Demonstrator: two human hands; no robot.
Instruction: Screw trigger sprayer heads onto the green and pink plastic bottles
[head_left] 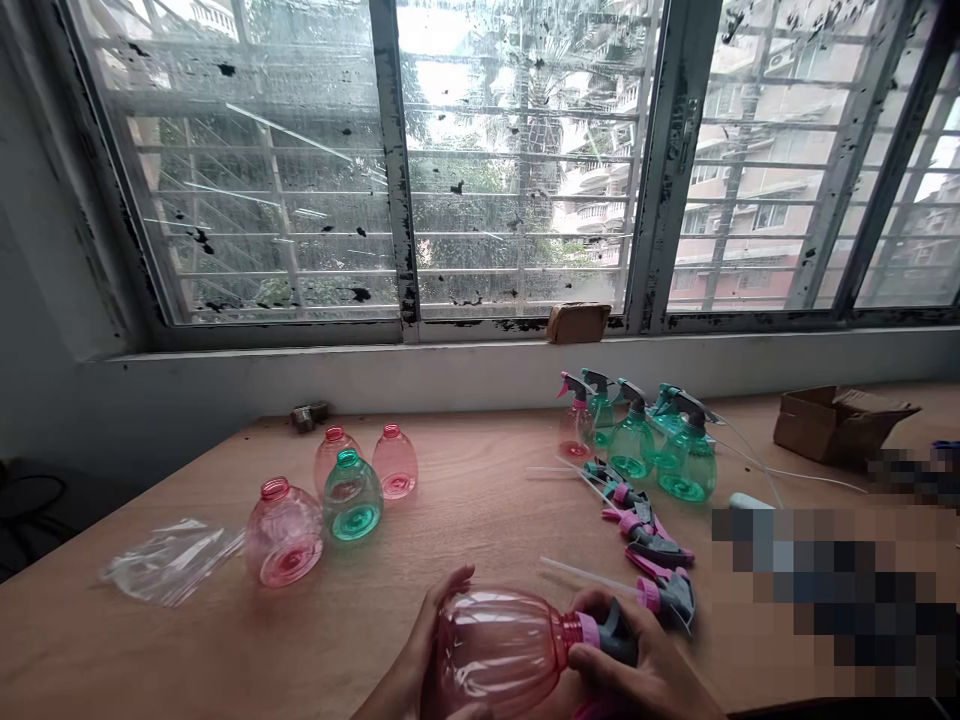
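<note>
A clear pink spray bottle (499, 645) lies tilted on its side between my hands, its neck pointing right. My left hand (420, 650) wraps round the base end of it. With my right hand (637, 650) I grip the grey and pink spray head (611, 632), which sits at the bottle's neck; part of it is hidden by my fingers. Just beyond my right hand, a loose trigger spray head (671, 598) with a pink collar and a clear tube lies on the table. Several more loose spray heads (637, 525) lie in a row behind it.
At the left stand open bottles without heads, pink (285, 535) and green (354, 500), beside a clear plastic bag (176, 560). Bottles with heads, mostly green (686, 465), stand at the back right. A cardboard box (836, 425) is farther right, near a blurred-out area. Windows line the wall.
</note>
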